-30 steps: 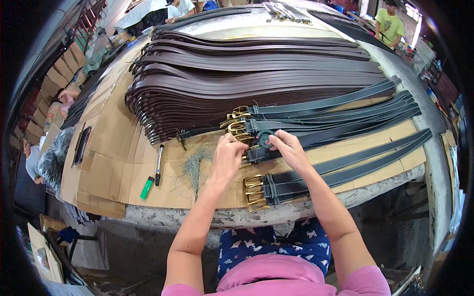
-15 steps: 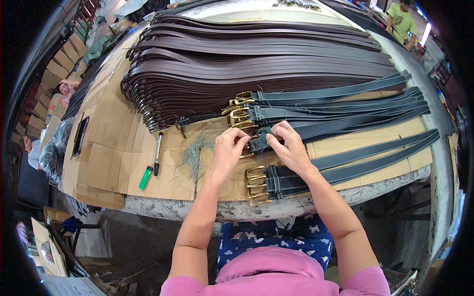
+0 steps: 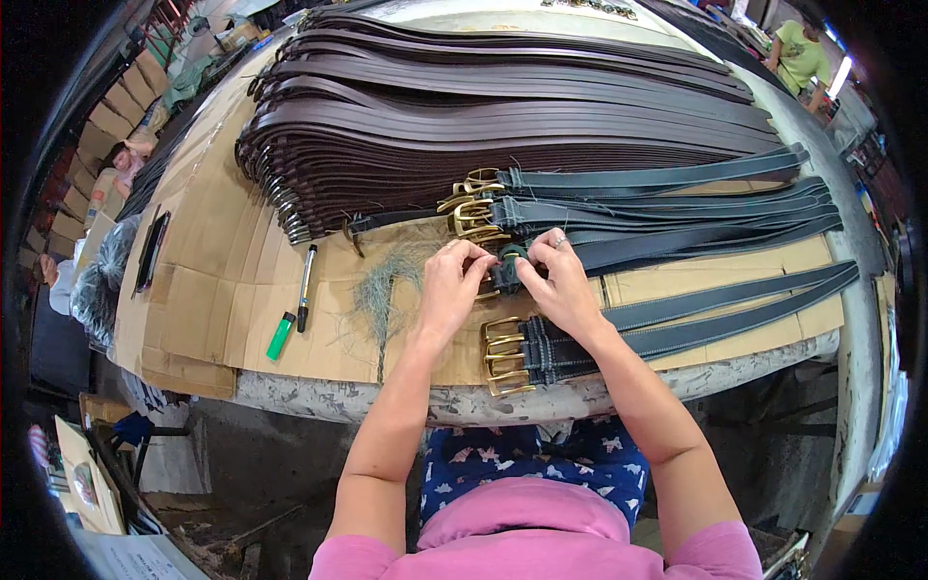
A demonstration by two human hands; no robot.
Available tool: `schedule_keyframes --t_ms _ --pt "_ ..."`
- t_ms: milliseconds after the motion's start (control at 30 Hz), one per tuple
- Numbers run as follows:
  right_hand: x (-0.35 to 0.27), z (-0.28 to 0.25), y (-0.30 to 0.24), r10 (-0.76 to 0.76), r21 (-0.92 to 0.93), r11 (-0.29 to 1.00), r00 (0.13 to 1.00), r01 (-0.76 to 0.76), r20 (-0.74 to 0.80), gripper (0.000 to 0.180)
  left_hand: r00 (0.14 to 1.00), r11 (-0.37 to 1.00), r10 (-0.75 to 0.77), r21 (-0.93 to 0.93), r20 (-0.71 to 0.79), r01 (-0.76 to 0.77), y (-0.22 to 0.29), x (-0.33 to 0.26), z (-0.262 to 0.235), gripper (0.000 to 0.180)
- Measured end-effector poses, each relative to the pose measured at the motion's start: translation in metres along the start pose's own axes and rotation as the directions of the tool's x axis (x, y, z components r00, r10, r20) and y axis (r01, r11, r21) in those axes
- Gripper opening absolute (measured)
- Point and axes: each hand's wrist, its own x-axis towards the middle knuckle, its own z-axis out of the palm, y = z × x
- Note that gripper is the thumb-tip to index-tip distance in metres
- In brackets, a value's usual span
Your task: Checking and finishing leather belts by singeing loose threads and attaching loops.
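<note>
Between my two hands is the buckle end of a dark belt [image 3: 508, 271], with a dark loop bunched on it. My left hand [image 3: 449, 292] is closed in a pinch at the left side of this end; what sits between its fingertips is too small to make out. From the right, my right hand [image 3: 563, 292] grips the belt end with thumb and forefinger. Just below, more dark belts [image 3: 696, 314] with light edge stitching lie with their gold buckles [image 3: 503, 358] to the left. Above my hands rest other stitched belts [image 3: 667, 205] with gold buckles and loose threads.
A large stack of dark brown belts [image 3: 406, 126] fills the far side of the cardboard-covered table [image 3: 203, 319]. Left of my hands lie a tangle of grey-green thread [image 3: 384, 295], a marker [image 3: 307, 288] and a green lighter [image 3: 280, 336]. Another person [image 3: 802, 58] is at the far right.
My hands stay at the same belt end, with small finger shifts. My right forefinger has drawn slightly left and up. The whole view has shifted a little.
</note>
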Motion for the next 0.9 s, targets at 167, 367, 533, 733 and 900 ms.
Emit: schedule_keyframes --t_ms 167,367,533,733,900 --pt "-0.001 0.002 0.001 -0.002 -0.011 1.0 1.0 0.002 -0.002 0.021 1.0 1.0 0.011 0.014 -0.015 -0.011 0.0 0.0 0.0 0.013" --pt "-0.001 0.002 0.002 -0.018 -0.033 0.999 1.0 0.018 -0.002 0.021 0.999 0.999 0.024 0.03 -0.028 -0.023 0.006 -0.001 -0.002 0.013" --pt "0.001 -0.007 0.0 0.037 0.056 0.998 0.999 -0.037 -0.009 0.022 0.998 1.0 -0.015 -0.01 0.055 0.015 0.005 -0.001 -0.009 0.014" --pt "0.002 -0.032 0.007 0.214 0.144 0.967 0.977 -0.208 -0.024 0.021 0.964 0.968 0.214 0.096 0.157 -0.231 0.012 -0.015 -0.011 0.023" --pt "0.0 -0.03 0.014 0.226 0.198 0.956 0.974 -0.217 -0.019 0.021 0.94 0.918 0.336 0.202 0.067 -0.342 0.01 -0.019 -0.004 0.019"
